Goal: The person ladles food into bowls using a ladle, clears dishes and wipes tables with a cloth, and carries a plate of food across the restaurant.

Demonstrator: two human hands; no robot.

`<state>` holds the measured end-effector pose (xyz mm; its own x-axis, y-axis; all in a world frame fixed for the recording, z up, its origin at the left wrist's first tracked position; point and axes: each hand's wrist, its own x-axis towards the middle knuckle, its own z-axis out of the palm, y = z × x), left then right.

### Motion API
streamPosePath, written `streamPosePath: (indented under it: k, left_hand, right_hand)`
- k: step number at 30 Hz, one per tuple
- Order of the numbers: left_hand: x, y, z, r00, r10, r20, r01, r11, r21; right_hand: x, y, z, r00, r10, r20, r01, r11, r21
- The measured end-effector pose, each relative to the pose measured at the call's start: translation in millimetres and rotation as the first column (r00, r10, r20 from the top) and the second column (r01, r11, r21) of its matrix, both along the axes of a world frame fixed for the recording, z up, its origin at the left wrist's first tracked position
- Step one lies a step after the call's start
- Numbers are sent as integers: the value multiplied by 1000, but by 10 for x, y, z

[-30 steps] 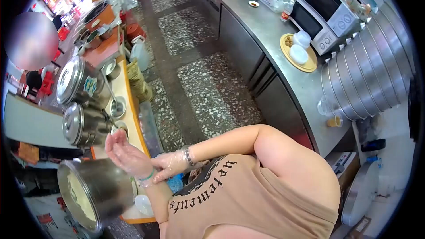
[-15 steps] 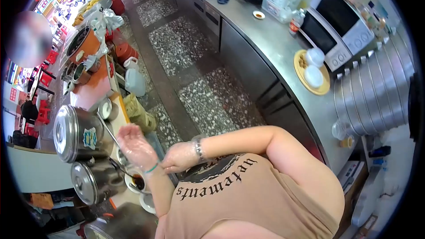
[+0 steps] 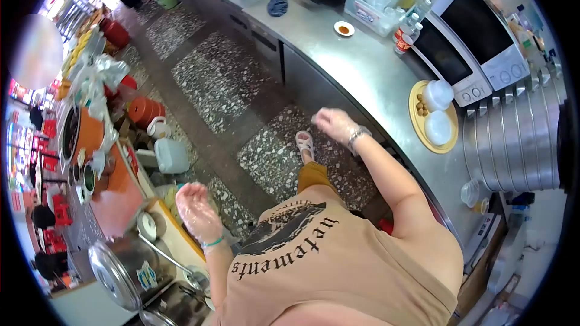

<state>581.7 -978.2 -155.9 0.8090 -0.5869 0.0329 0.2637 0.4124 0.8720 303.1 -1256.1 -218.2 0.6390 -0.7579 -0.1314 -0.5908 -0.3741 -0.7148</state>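
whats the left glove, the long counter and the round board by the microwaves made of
Left glove: probably thin clear plastic film, glossy and wrinkled; skin shows through.
Long counter: looks like stainless steel, satin finish, from its grey sheen and soft reflections.
Round board: pale yellow and smooth-looking; perhaps wood or bamboo, but plastic is possible, since no grain is clear.

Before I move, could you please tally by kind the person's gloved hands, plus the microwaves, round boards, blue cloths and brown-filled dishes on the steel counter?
Left hand and right hand, gloved: 2
Microwaves: 2
Round board: 1
Blue cloth: 1
Brown-filled dish: 1
Total: 7
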Motion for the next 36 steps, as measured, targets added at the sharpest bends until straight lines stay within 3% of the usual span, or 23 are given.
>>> streamPosePath:
  k: [2, 5, 7, 8, 9, 11, 12, 14, 16, 17, 18, 19, 20, 22, 24, 25, 29, 30, 33, 34, 35, 36]
  left_hand:
    - [88, -506, -47, 999, 30, -12, -29, 999, 14]
    - [88, -1414, 48, 1000, 7, -1, -7, 998, 65]
    - [84, -1996, 141, 1000, 28, -7, -27, 996, 83]
    - [55, -2255, 214, 1000, -28, 5, 27, 998, 63]
    - [28, -2492, 256, 998, -63, -2, 63, 995, 83]
    - [9, -2951, 299, 988, -86, 129, 66, 986, 153]
    - [6, -3141, 291, 983, -100, 156, 72, 982, 176]
    - [26, -3463, 293, 976, -164, 142, 137, 973, 184]
    - [54, -3767, 290, 959, -243, 143, 211, 954, 211]
    - [73, -3927, 273, 946, -295, 133, 261, 938, 227]
    - [99, -4071, 257, 939, -321, 127, 286, 929, 234]
    - [103, -4212, 244, 931, -343, 123, 309, 922, 235]
    - [75, -4367, 251, 913, -388, 126, 352, 904, 242]
    - [64, -4664, 250, 874, -478, 88, 447, 860, 246]
    - [60, -4949, 188, 797, -599, 74, 568, 786, 245]
    - [48, -5077, 180, 748, -661, 60, 630, 736, 249]
    - [85, -5451, 86, 610, -788, 85, 743, 606, 285]
    - [97, -5503, 49, 603, -795, 64, 754, 595, 280]
    - [152, -5582, -68, 580, -814, 30, 778, 564, 277]
    - [167, -5587, -96, 553, -833, 1, 802, 532, 273]
    - [186, -5592, -116, 525, -851, -27, 824, 500, 267]
    - [209, -5600, -135, 517, -855, -30, 828, 492, 269]
  right_hand:
    - [-57, -786, -253, 987, -158, -20, 157, 987, -38]
    - [-145, -1819, -362, 853, -520, -44, 508, 807, 302]
    - [-313, -2482, -589, 778, -625, -65, 587, 684, 433]
    - [-446, -2790, -886, 797, -590, -131, 598, 738, 313]
    - [-489, -3001, -935, 782, -604, -158, 611, 688, 392]
    - [-521, -3297, -975, 706, -681, -194, 706, 655, 271]
    - [-603, -3523, -1323, 687, -698, -204, 724, 632, 275]
    - [-770, -3953, -2343, 832, -520, -196, 489, 852, -187]
    - [-645, -4021, -1573, 750, -293, -593, 347, 938, -24]
    - [-617, -4104, -1641, 726, -292, -622, 342, 939, -41]
    - [-611, -4040, -1682, 742, -385, -549, 352, 921, -169]
    - [-612, -4117, -1898, 727, -195, -658, 118, 980, -161]
    - [-588, -4143, -2182, 722, -261, -640, 175, 965, -196]
    - [-528, -4136, -2049, 730, -179, -659, 120, 984, -134]
    - [-425, -4174, -2058, 734, -341, -587, 317, 937, -148]
    - [-377, -4121, -1810, 706, -390, -591, 400, 908, -122]
    - [-220, -4279, -1842, 548, -773, -319, 833, 537, 132]
    - [-210, -4318, -1886, 495, -838, -231, 867, 459, 193]
    - [-234, -4306, -1642, 500, -805, -320, 864, 436, 253]
    - [-217, -4370, -1793, 403, -871, -281, 901, 325, 287]
    - [-223, -4362, -1841, 394, -873, -287, 905, 313, 290]
    - [-228, -4370, -1841, 460, -822, -336, 887, 403, 226]
